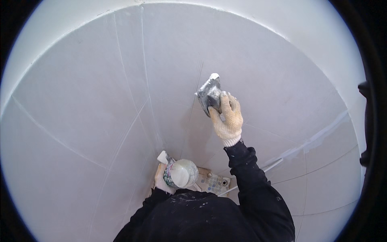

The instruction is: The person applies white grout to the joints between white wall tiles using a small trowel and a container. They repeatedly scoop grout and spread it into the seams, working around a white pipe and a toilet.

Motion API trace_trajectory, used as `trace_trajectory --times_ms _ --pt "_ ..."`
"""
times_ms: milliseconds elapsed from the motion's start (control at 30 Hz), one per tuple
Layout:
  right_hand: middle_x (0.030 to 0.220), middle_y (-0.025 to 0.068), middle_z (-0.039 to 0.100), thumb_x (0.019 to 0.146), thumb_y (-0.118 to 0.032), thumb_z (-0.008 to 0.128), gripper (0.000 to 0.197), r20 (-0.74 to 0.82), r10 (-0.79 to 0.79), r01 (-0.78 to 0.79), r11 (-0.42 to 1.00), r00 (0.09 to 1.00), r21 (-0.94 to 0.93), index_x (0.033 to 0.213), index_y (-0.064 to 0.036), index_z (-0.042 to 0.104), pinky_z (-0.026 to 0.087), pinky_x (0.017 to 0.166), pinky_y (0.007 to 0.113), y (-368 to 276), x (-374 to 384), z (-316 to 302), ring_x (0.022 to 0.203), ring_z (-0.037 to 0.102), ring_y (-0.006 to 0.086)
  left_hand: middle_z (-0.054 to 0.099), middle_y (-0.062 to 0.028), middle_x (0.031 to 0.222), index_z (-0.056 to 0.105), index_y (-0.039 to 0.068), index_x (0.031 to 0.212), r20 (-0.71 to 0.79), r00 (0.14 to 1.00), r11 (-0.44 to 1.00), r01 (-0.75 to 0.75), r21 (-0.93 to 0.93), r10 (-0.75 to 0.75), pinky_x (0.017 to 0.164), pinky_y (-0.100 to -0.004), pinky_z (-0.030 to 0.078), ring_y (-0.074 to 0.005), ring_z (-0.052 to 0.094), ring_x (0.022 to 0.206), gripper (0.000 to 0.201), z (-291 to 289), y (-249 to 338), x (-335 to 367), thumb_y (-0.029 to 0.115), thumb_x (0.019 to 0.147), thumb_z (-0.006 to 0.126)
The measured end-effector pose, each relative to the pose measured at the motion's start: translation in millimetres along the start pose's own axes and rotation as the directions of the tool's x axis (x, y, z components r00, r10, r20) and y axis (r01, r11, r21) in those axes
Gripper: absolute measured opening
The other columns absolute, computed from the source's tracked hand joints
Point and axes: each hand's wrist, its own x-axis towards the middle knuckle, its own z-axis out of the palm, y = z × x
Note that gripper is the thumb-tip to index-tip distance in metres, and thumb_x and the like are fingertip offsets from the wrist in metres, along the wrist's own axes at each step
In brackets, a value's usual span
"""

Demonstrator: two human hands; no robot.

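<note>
My right hand (pixel 229 117), in a cream knitted glove, is raised against the grey tiled wall (pixel 258 72). Its fingers and thumb pinch a flat grey spreader (pixel 210 96) smeared with white paste, which lies over a dark vertical joint (pixel 200 70). Lower down, close to my body, my gloved left hand (pixel 161 183) is wrapped round a tub (pixel 194 171) with a patterned side. White paste (pixel 179 176) shows inside it. A white-coated flat blade (pixel 163 157) sticks up beside the tub; whether the left hand grips it too I cannot tell.
Two walls meet in a corner (pixel 155 129) left of centre, with thin joint lines across them. A pale smeared band (pixel 322 135) runs along the right wall, near a thin white bar (pixel 274 164). Below lies a patterned floor (pixel 213 183) with round fittings.
</note>
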Motion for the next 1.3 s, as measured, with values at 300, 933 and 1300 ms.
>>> trace_trajectory --times_ms 300,933,1300 --pt "0.105 0.0121 0.060 0.076 -0.021 0.084 0.056 -0.114 0.125 -0.159 0.918 0.986 -0.363 0.130 -0.0254 0.068 0.057 0.068 0.041 12.0 -26.3 -8.1 0.087 0.063 0.0312 0.067 -0.0160 0.117 0.058 0.003 0.124 0.012 0.999 0.998 0.038 -0.040 -0.038 0.097 -0.0515 0.054 -0.0327 0.067 0.110 0.048 -34.9 -33.4 -41.1 0.044 0.103 0.046" --pt "0.093 0.0170 0.058 0.086 -0.030 0.071 0.060 -0.279 0.306 -0.408 0.780 0.910 -0.475 0.144 -0.0224 0.057 0.058 0.061 0.040 17.9 81.3 -9.7 0.070 0.067 0.0302 0.065 -0.0203 0.127 0.052 0.002 0.135 0.175 0.940 0.956 0.285 0.066 -0.293 0.103 -0.0523 0.052 -0.0363 0.065 0.117 0.060 -22.4 39.0 63.0 0.051 0.101 0.050" --pt "0.092 0.0208 0.061 0.086 -0.032 0.070 0.062 0.076 0.637 -0.588 0.745 0.767 -0.314 0.145 -0.0257 0.054 0.058 0.073 0.046 -2.9 -18.6 -19.5 0.079 0.069 0.0342 0.061 -0.0231 0.135 0.051 -0.002 0.141 0.019 0.963 0.963 0.270 -0.014 -0.269 0.108 -0.0523 0.048 -0.0372 0.061 0.122 0.074 -11.7 -20.5 -33.4 0.059 0.099 0.040"
